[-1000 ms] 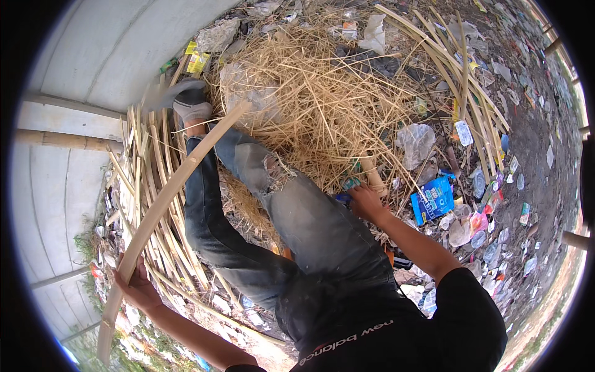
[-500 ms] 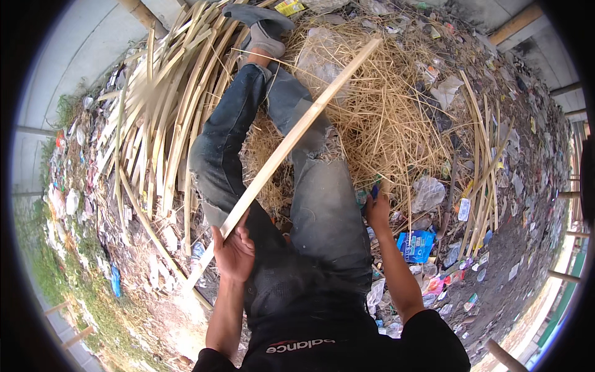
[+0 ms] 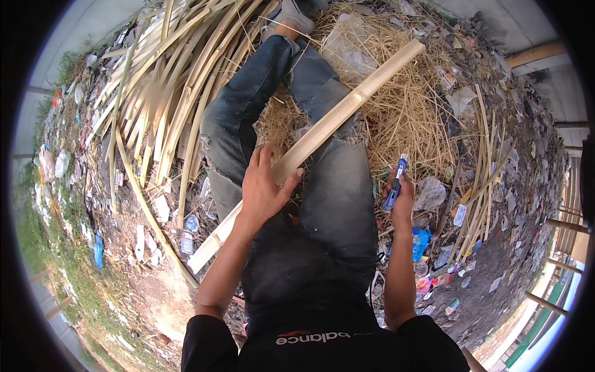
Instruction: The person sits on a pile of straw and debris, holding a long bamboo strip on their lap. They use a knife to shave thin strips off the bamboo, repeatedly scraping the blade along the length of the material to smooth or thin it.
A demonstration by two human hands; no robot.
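My left hand (image 3: 263, 192) curled round bamboo slat (image 3: 310, 146), slat running 7 to 1 o'clock across my lap; right hand (image 3: 400, 198) fisted on blue knife (image 3: 395, 184) at 3 o'clock; risk: loose grip lets slat slide, blade may nick thigh.

Black short-sleeved T-shirt (image 3: 322, 344) here, sleeves ending well above the elbows, forearms bare down to the hands. There's a band of white lettering with a red mark across the chest, seen upside down from above. Below that, dark blue-grey jeans (image 3: 334, 186), faded and dusty, worn pale at the knees, with frayed rips on the thigh of the left leg. At the far end, a grey shoe (image 3: 296, 13) with a light sole.
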